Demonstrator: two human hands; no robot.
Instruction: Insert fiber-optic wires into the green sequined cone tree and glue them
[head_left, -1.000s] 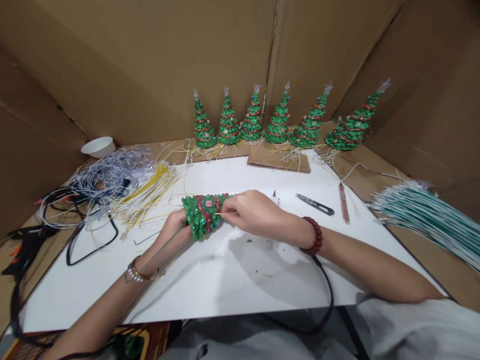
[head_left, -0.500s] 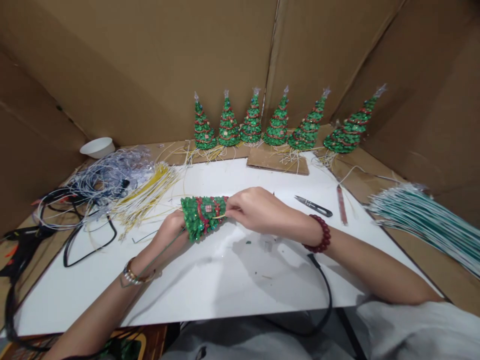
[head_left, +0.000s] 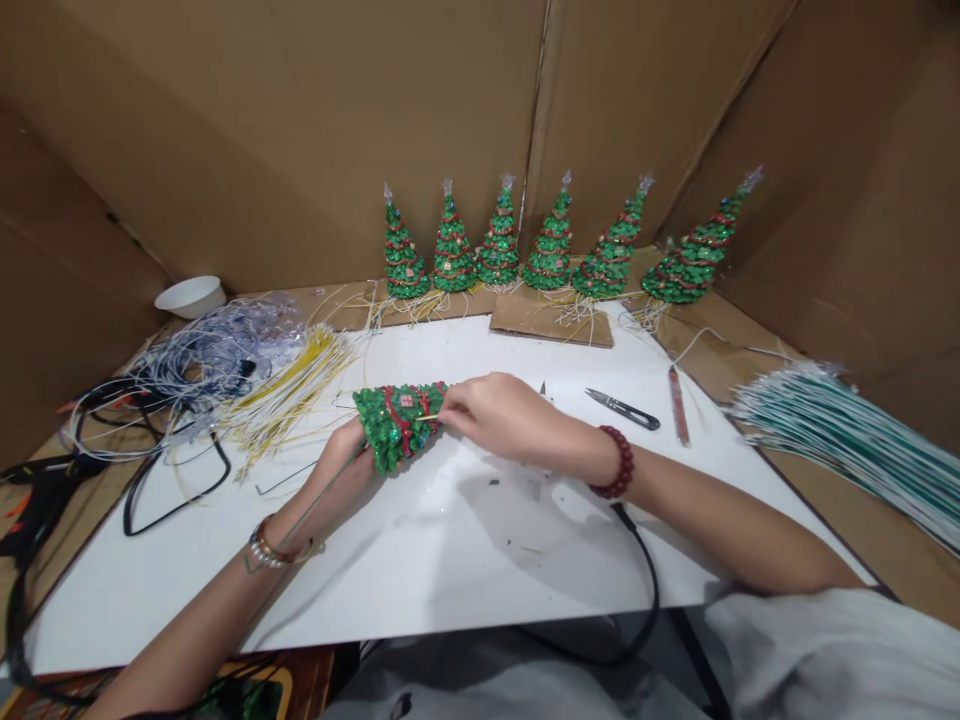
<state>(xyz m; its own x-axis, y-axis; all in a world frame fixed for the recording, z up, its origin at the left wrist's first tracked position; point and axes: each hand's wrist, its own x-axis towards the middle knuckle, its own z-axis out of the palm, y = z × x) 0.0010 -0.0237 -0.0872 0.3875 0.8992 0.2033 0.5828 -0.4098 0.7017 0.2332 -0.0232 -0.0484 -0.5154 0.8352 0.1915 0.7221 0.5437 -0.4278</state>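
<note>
Yellow strand being worked at the tree's side, by my reading; the next move calls for a steady tree and a fine pinch.
On my feed the tree [head_left: 390, 432] lies tilted sideways above the table's [head_left: 360, 600] middle, my left hand [head_left: 346, 462] holding its base, fingers mostly hidden, so I can't tell how tightly; my right hand [head_left: 491, 415] pinches the strand [head_left: 427, 418], thumb and forefinger closed. A green wire [head_left: 321, 502] crosses the left wrist and could snag. Snips [head_left: 622, 408] lie right, loose wires [head_left: 289, 392] left, six trees [head_left: 550, 257] far.
</note>
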